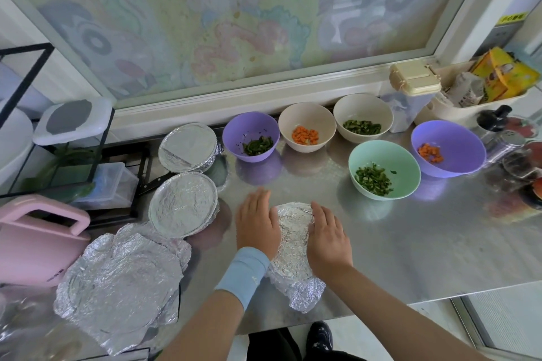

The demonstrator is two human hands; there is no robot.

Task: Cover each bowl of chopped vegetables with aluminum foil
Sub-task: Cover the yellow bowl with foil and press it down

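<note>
A stainless steel surface (440,243) runs below a frosted window with faded painted figures. Near its front edge stands a foil-wrapped bowl (293,243); the left hand (256,224) and right hand (328,239) lie flat on its two sides, fingers (261,199) together and pressed onto the foil. Left of it sit two more foil-covered bowls (183,204), (187,146) and a stack of crumpled foil sheets (120,284). Behind stand five uncovered bowls: small purple (249,136), beige with carrot (306,126), beige with greens (362,117), mint green (384,168), large purple (447,148).
</note>
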